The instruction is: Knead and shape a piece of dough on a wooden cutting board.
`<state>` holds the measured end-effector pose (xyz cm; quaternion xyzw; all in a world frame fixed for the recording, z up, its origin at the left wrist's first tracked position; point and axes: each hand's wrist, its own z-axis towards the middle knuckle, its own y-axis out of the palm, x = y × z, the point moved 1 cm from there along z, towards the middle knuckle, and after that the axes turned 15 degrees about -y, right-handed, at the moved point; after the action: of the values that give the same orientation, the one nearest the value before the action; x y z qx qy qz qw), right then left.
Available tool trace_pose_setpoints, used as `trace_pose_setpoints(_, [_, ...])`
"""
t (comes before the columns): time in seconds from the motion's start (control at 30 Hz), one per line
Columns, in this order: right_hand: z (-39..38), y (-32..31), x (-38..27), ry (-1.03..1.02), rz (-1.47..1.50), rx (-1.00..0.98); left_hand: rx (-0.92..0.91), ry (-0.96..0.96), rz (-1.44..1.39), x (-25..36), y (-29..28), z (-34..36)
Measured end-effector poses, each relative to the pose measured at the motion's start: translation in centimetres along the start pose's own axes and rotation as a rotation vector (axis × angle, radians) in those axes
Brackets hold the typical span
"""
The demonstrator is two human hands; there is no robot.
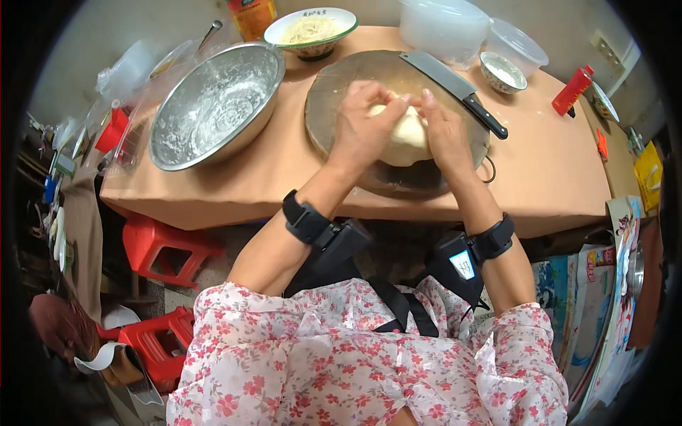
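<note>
A pale lump of dough rests on a round wooden chopping board. My left hand is closed on the dough's upper left edge, with thumb and fingers pinched together. On its right side, my right hand grips the dough too, its thumb raised near the left fingertips. The fingers hide part of the dough's far edge. A cleaver with a black handle lies across the board's right rim, just beyond my right hand.
A flour-dusted metal basin stands left of the board. Behind are a bowl of pale yellow food, clear plastic tubs and a small bowl of white powder. A red bottle sits at right. Red stools stand below the table.
</note>
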<state>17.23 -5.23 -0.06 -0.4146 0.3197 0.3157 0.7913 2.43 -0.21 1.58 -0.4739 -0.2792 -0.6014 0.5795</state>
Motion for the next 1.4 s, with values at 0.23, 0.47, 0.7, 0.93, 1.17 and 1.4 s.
trace_pose_setpoints(0.23, [-1.8,2.4,-0.8,-0.413,-0.425,0.048,0.111,0.194,0.214,-2.0,0.7,-1.2])
trace_pose_setpoints(0.47, [-0.2,2.8,0.2,-0.506,-0.452,0.111,0.054,0.185,0.31,-2.7,0.5,0.7])
trace_pose_setpoints(0.7, [2.2,3.1,0.4,-0.359,-0.353,0.09,0.029,-0.002,0.3,-3.0,0.4,3.2])
trace_pose_setpoints(0.93, [2.7,1.1,0.0,-0.528,-0.185,0.298,0.11,0.347,0.151,-0.2,1.1,3.1])
trace_pose_setpoints(1.17, [2.1,-0.1,1.3,-0.248,-0.239,0.029,-0.06,0.195,0.133,-0.5,0.8,1.2])
trace_pose_setpoints(1.4, [-1.6,1.0,-0.2,-0.247,-0.481,-0.149,-0.005,0.027,0.226,-1.3,0.6,-0.7])
